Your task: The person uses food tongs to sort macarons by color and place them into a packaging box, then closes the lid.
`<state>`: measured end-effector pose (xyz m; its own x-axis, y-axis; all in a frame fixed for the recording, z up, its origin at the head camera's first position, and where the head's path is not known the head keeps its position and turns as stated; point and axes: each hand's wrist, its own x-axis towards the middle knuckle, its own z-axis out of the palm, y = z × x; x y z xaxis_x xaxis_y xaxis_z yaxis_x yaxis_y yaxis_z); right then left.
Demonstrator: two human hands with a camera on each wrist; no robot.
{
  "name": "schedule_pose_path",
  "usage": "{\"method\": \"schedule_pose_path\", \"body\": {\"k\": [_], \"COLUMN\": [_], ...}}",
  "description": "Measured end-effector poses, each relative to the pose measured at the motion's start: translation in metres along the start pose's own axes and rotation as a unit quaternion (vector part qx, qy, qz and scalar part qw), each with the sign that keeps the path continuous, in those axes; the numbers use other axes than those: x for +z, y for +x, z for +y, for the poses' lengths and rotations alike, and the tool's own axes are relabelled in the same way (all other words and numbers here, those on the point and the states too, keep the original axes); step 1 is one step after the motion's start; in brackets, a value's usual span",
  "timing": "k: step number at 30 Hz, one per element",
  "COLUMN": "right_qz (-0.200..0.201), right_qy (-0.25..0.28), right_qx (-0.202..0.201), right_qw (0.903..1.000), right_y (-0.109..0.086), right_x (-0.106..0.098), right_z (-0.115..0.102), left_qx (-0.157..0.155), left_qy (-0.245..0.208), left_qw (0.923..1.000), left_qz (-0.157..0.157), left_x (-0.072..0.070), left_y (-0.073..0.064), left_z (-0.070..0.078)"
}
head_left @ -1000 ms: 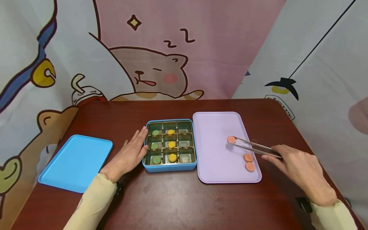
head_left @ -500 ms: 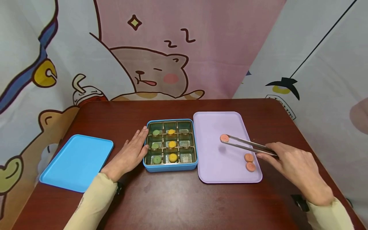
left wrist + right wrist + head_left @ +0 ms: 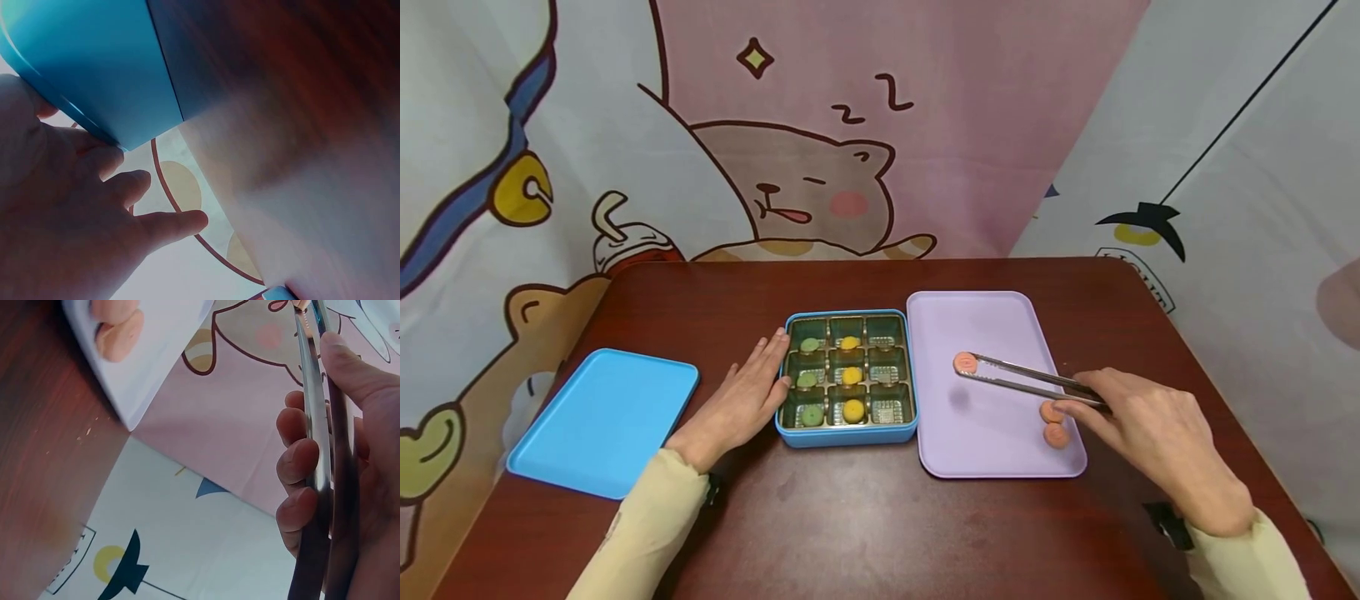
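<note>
My right hand (image 3: 1157,437) grips metal tongs (image 3: 1037,382), whose tips pinch a round pink cookie-like piece (image 3: 966,363) above the lilac tray (image 3: 992,450). The piece casts a shadow on the tray below it. In the right wrist view, the fingers wrap round the tongs (image 3: 320,456) and the thumb presses along one arm. My left hand (image 3: 733,408) lies with straight fingers against the left side of a blue box (image 3: 850,436) with a gold divided insert. Its left column holds green pieces (image 3: 812,415), its middle column yellow ones (image 3: 853,411); the right column holds none.
Two more pink pieces (image 3: 1056,435) lie on the lilac tray near its right edge, close to the right hand. A blue tray or lid (image 3: 602,421) rests at the left of the brown table (image 3: 850,533). A cartoon-printed cloth (image 3: 985,125) hangs behind.
The right hand has moved left, carrying the pink piece in the tongs across the lilac tray toward the box. The left hand has stayed at the box's side.
</note>
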<state>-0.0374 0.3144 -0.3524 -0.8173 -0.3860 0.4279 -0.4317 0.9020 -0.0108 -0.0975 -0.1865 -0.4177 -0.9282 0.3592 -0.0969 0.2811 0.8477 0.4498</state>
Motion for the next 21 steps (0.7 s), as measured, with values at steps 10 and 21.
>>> {"method": "schedule_pose_path", "body": {"k": [10, 21], "right_qz": [-0.001, 0.003], "right_qy": [0.008, 0.032], "right_qx": [-0.02, -0.052], "right_qw": [0.9998, 0.9981], "right_y": [0.01, 0.021], "right_x": [0.0, 0.003], "right_z": [-0.014, -0.03], "left_qx": [0.004, 0.0], "left_qy": [0.001, 0.0], "left_qw": [1.0, 1.0], "left_qz": [0.005, 0.001], "left_x": [0.0, 0.001], "left_y": [0.0, 0.001], "left_z": [0.0, 0.0]}}
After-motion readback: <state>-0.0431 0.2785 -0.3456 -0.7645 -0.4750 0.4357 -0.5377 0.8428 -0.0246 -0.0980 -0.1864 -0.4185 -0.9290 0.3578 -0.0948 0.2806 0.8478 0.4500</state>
